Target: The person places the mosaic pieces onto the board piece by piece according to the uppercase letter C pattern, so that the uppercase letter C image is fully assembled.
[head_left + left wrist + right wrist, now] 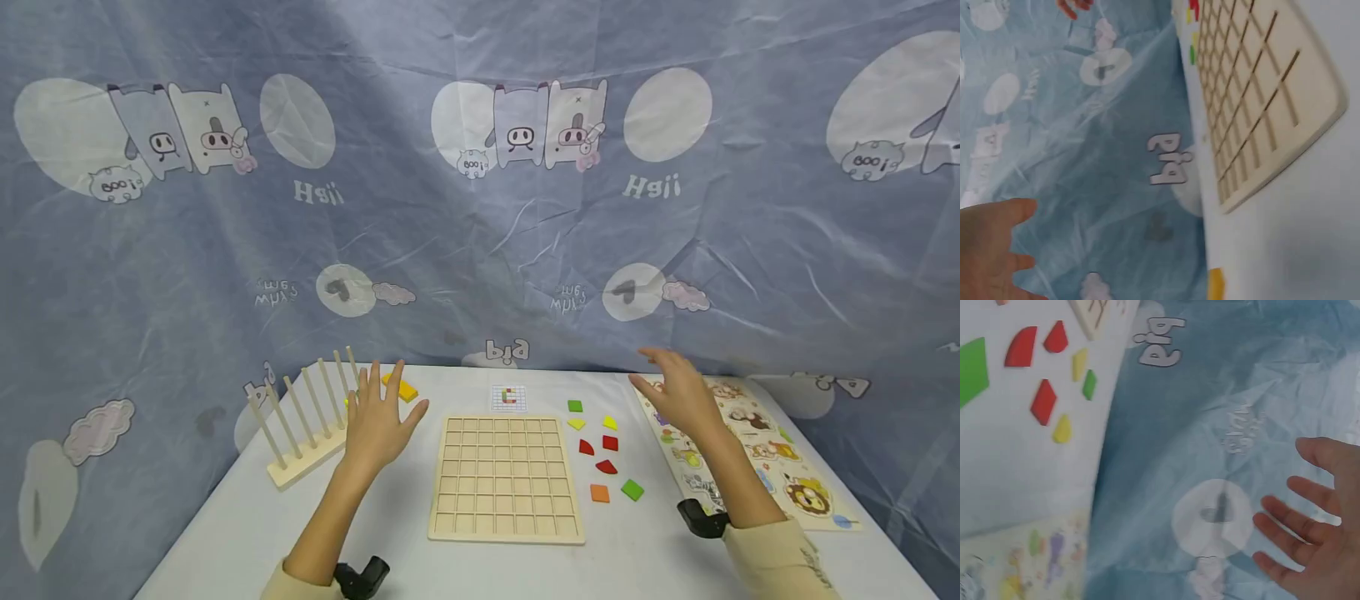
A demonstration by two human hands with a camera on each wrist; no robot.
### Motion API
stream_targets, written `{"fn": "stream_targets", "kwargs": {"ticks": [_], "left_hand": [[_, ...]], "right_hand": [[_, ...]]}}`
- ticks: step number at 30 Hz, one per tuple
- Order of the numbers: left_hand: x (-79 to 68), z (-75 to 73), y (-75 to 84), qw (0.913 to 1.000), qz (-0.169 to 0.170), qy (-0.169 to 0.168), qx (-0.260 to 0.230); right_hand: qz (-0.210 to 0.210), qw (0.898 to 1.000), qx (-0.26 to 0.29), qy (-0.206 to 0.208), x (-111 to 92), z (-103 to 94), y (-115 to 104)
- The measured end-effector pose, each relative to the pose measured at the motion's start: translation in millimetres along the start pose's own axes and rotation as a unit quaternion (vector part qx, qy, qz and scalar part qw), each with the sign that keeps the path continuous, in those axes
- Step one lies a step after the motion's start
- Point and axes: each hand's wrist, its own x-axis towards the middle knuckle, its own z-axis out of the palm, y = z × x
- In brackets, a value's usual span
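Note:
Both hands are raised above the table, holding nothing. The left hand (378, 425), fingers spread, is between a wooden peg rack (318, 454) and a wooden grid board (506, 479); it hides part of the rack and some yellow pieces. The right hand (678, 396) hovers by the far end of an animal picture board (768, 467), its fingers loosely extended toward the middle. Right of the grid board lie several flat pieces, among them a green square (632, 489), an orange square (600, 493) and a red quarter-round piece (607, 467).
A small printed card (508, 398) with a coloured pattern lies behind the grid board. Yellow blocks (407, 391) sit near the rack's far end. A blue-grey printed curtain (480, 233) hangs behind the white table (405, 542). Each wrist wears a black camera (702, 518).

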Motion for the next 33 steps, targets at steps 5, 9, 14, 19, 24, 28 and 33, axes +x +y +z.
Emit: {"fn": "stream_targets", "kwargs": {"ticks": [5, 9, 14, 19, 24, 28, 33], "left_hand": [[-3.4, 33.5, -2.5, 0.9985, -0.006, 0.012, -0.053], [-7.3, 57.0, -8.5, 0.9942, -0.018, 0.006, -0.106], [-12.0, 86.7, -20.1, 0.9878, -0.022, -0.002, -0.154], [-18.0, 113.3, -28.2, 0.9784, -0.001, -0.03, -0.205], [-28.5, 135.1, -35.5, 0.9644, 0.023, -0.111, -0.239], [-35.6, 144.4, -38.2, 0.9687, 0.044, -0.134, -0.204], [-39.5, 145.9, -37.9, 0.9797, 0.067, -0.114, -0.15]], "right_hand": [[0.018, 0.999, 0.04, 0.012, 2, 30.1, 22], [0.031, 0.997, 0.063, 0.013, -1, 54.6, 38], [0.079, 0.993, 0.082, -0.001, -5, 82.2, 54], [0.133, 0.983, 0.111, -0.055, -9, 101.2, 65], [0.151, 0.977, 0.114, -0.1, -15, 113.0, 73], [0.132, 0.978, 0.112, -0.114, -20, 120.8, 80], [0.13, 0.979, 0.116, -0.109, -24, 128.9, 86]]}}
